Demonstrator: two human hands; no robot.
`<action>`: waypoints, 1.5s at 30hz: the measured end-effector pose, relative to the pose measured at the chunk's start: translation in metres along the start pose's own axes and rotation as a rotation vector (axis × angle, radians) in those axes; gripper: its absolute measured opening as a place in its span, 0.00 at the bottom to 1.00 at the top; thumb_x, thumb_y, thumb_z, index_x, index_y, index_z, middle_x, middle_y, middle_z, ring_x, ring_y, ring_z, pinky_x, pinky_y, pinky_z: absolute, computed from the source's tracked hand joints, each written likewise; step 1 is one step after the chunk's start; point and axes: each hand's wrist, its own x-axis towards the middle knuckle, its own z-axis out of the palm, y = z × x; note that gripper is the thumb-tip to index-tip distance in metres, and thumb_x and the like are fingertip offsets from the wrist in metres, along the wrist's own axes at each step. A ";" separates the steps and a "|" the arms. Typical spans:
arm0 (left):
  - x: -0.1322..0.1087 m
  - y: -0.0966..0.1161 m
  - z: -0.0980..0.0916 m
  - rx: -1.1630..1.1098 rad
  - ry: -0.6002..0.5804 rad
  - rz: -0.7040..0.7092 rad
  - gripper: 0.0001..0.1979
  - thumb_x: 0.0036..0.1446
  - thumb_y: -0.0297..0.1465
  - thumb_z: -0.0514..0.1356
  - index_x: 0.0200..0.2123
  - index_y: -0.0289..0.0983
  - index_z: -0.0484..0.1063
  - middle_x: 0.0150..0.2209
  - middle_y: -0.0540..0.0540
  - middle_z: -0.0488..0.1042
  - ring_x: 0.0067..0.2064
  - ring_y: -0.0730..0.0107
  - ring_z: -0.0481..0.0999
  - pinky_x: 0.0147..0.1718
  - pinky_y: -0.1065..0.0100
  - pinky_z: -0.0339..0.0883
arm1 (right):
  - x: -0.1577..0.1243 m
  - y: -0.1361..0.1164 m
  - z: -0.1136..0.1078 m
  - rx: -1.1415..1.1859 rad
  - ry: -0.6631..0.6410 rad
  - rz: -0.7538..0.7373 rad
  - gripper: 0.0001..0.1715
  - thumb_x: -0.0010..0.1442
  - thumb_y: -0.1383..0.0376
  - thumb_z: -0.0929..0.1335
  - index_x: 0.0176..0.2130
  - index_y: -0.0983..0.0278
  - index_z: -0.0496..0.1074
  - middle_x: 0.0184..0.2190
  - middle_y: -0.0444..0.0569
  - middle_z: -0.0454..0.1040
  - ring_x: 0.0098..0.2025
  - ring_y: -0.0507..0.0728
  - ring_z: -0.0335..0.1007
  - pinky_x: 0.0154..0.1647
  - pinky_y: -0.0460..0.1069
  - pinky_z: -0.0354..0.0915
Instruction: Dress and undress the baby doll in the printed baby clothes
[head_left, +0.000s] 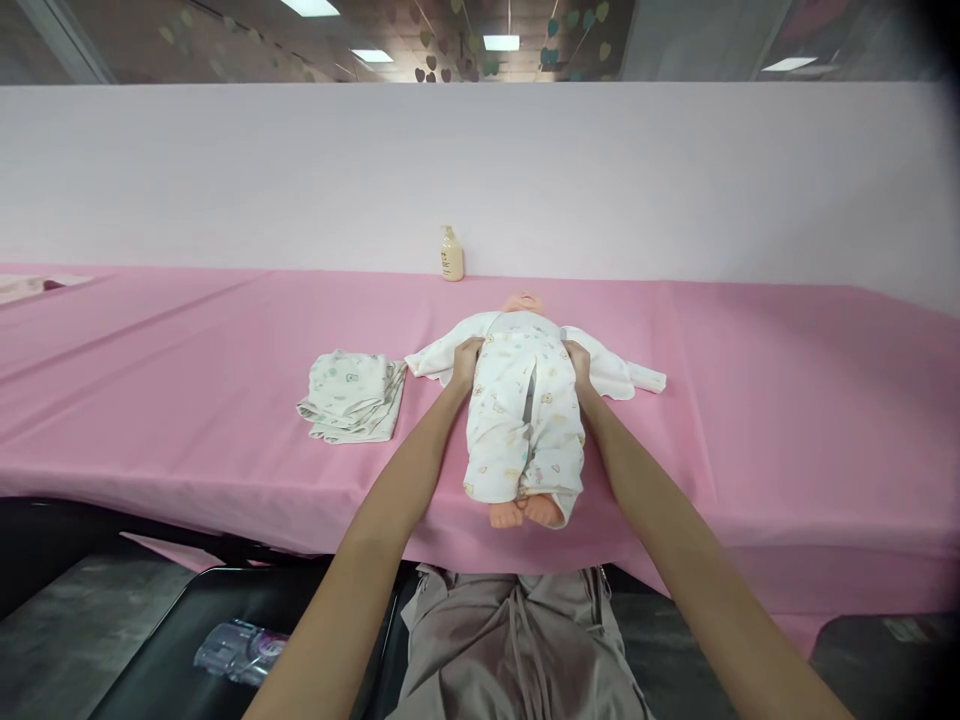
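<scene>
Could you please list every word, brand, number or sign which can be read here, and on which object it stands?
No text is readable.
Pump bottle: printed label, too small to read.
Clear plastic bottle on the black seat: label, too blurred to read.
Pale patch at lower right: possibly a label, unreadable.

1. Doll trousers (495, 410), at the clock's centre: soft-looking printed cloth, matt, wrinkled.
2. Long-sleeved white top (519, 322), twelve o'clock: thin matt cloth.
3. Doll's feet (506, 515), six o'clock: smooth, rubbery-looking plastic.
4. Folded printed cloth (351, 392), nine o'clock: matt, crinkled fabric.
5. Table cover (787, 410), reaching past three o'clock: smooth pink cloth, low sheen.
6. Pump bottle (451, 258), eleven o'clock: smooth plastic.
7. Clear bottle (234, 652), toward eight o'clock: glossy see-through plastic.
8. Drawstring trousers (480, 635), six o'clock: satiny grey cloth.
</scene>
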 end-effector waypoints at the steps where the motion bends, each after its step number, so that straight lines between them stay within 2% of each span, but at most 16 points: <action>1: 0.000 0.003 -0.005 0.057 -0.028 0.019 0.13 0.59 0.32 0.52 0.29 0.34 0.72 0.33 0.46 0.75 0.37 0.66 0.71 0.40 0.64 0.65 | 0.001 0.001 -0.001 -0.025 0.019 -0.009 0.16 0.51 0.62 0.63 0.18 0.60 0.51 0.19 0.43 0.56 0.30 0.54 0.57 0.31 0.48 0.59; 5: 0.000 0.018 -0.025 0.318 -0.125 0.115 0.08 0.55 0.33 0.56 0.26 0.37 0.71 0.32 0.46 0.75 0.39 0.61 0.71 0.46 0.60 0.63 | 0.001 0.001 -0.005 -0.117 0.076 -0.036 0.07 0.50 0.64 0.61 0.22 0.61 0.61 0.23 0.43 0.65 0.32 0.55 0.62 0.36 0.49 0.62; 7: 0.000 0.025 -0.032 0.430 -0.124 0.185 0.06 0.54 0.33 0.58 0.29 0.38 0.72 0.42 0.43 0.75 0.49 0.56 0.68 0.55 0.56 0.56 | 0.002 -0.002 -0.009 -0.173 0.114 -0.066 0.04 0.49 0.65 0.63 0.25 0.62 0.65 0.30 0.46 0.70 0.39 0.57 0.65 0.45 0.50 0.62; 9: 0.000 0.030 -0.036 0.523 -0.109 0.250 0.05 0.54 0.33 0.59 0.30 0.39 0.72 0.56 0.44 0.69 0.61 0.52 0.58 0.61 0.53 0.43 | 0.004 -0.004 -0.014 -0.236 0.143 -0.101 0.02 0.48 0.66 0.66 0.26 0.63 0.68 0.40 0.50 0.72 0.49 0.59 0.63 0.55 0.52 0.57; 11: 0.003 0.029 -0.038 0.597 -0.118 0.286 0.06 0.55 0.34 0.59 0.30 0.40 0.73 0.64 0.48 0.60 0.65 0.52 0.50 0.63 0.51 0.35 | 0.007 -0.006 -0.019 -0.293 0.144 -0.114 0.02 0.47 0.66 0.68 0.25 0.63 0.70 0.48 0.52 0.70 0.56 0.60 0.59 0.60 0.53 0.52; 12: 0.005 0.027 -0.038 0.623 -0.131 0.291 0.06 0.56 0.34 0.58 0.31 0.40 0.73 0.65 0.49 0.59 0.66 0.54 0.50 0.63 0.52 0.36 | 0.008 -0.005 -0.021 -0.315 0.129 -0.107 0.03 0.47 0.66 0.69 0.24 0.63 0.71 0.49 0.52 0.70 0.56 0.60 0.59 0.60 0.53 0.52; 16: 0.014 0.016 -0.035 0.653 -0.138 0.273 0.07 0.59 0.34 0.55 0.34 0.41 0.73 0.59 0.47 0.68 0.61 0.59 0.61 0.61 0.56 0.47 | 0.012 -0.001 -0.024 -0.385 0.069 -0.018 0.05 0.50 0.63 0.69 0.27 0.63 0.74 0.40 0.48 0.76 0.48 0.57 0.68 0.54 0.51 0.59; 21: 0.024 0.013 -0.022 0.652 -0.039 0.201 0.08 0.58 0.32 0.54 0.32 0.39 0.73 0.53 0.45 0.73 0.57 0.60 0.65 0.59 0.59 0.51 | 0.020 -0.001 -0.020 -0.488 0.105 0.101 0.06 0.52 0.62 0.69 0.30 0.63 0.75 0.43 0.48 0.77 0.49 0.58 0.70 0.54 0.51 0.59; 23: 0.027 0.014 -0.015 0.651 0.018 0.152 0.08 0.58 0.32 0.54 0.32 0.39 0.72 0.49 0.45 0.74 0.55 0.60 0.67 0.57 0.59 0.53 | 0.025 -0.003 -0.018 -0.524 0.124 0.145 0.07 0.52 0.62 0.69 0.30 0.63 0.75 0.40 0.49 0.78 0.46 0.58 0.71 0.51 0.51 0.61; 26: 0.030 0.015 -0.006 0.661 0.124 0.064 0.09 0.59 0.34 0.54 0.33 0.38 0.72 0.48 0.42 0.73 0.54 0.56 0.67 0.56 0.55 0.53 | 0.033 -0.006 -0.012 -0.559 0.181 0.213 0.08 0.53 0.61 0.69 0.30 0.63 0.76 0.36 0.51 0.79 0.41 0.60 0.73 0.46 0.51 0.63; 29: 0.031 0.017 0.001 0.671 0.201 -0.023 0.08 0.59 0.34 0.55 0.33 0.38 0.72 0.51 0.39 0.70 0.55 0.52 0.66 0.56 0.50 0.52 | 0.035 -0.006 -0.004 -0.571 0.275 0.256 0.12 0.56 0.60 0.67 0.35 0.63 0.77 0.40 0.53 0.78 0.43 0.60 0.73 0.46 0.52 0.63; 32: 0.031 0.020 0.002 0.671 0.219 -0.076 0.08 0.57 0.36 0.58 0.33 0.38 0.72 0.54 0.37 0.67 0.57 0.49 0.64 0.55 0.50 0.52 | 0.035 -0.004 0.000 -0.568 0.319 0.266 0.13 0.57 0.58 0.66 0.37 0.63 0.77 0.41 0.53 0.78 0.43 0.60 0.73 0.47 0.52 0.63; 35: 0.032 0.026 -0.009 0.655 0.195 -0.088 0.13 0.52 0.39 0.63 0.38 0.38 0.72 0.53 0.35 0.67 0.57 0.47 0.65 0.55 0.51 0.53 | 0.037 -0.003 -0.005 -0.558 0.289 0.253 0.15 0.59 0.57 0.64 0.35 0.63 0.76 0.38 0.52 0.78 0.40 0.59 0.73 0.43 0.50 0.64; 38: 0.035 0.034 -0.031 0.605 0.141 -0.118 0.23 0.40 0.37 0.71 0.40 0.37 0.70 0.46 0.36 0.73 0.52 0.50 0.70 0.51 0.55 0.60 | 0.041 -0.001 -0.020 -0.563 0.220 0.265 0.16 0.59 0.56 0.64 0.35 0.64 0.75 0.36 0.51 0.78 0.39 0.57 0.73 0.39 0.48 0.65; 41: 0.043 0.046 -0.055 0.533 0.099 -0.204 0.19 0.32 0.29 0.74 0.29 0.36 0.69 0.33 0.40 0.75 0.46 0.48 0.75 0.45 0.57 0.65 | 0.042 0.000 -0.042 -0.618 0.181 0.309 0.17 0.52 0.56 0.70 0.37 0.65 0.74 0.39 0.55 0.77 0.44 0.62 0.72 0.44 0.53 0.64; 45: 0.058 0.075 -0.075 0.389 0.146 -0.240 0.18 0.34 0.21 0.71 0.17 0.37 0.62 0.21 0.43 0.70 0.39 0.45 0.76 0.38 0.53 0.67 | 0.041 0.000 -0.069 -0.658 0.086 0.343 0.15 0.46 0.57 0.73 0.27 0.67 0.72 0.29 0.57 0.75 0.40 0.66 0.73 0.43 0.57 0.65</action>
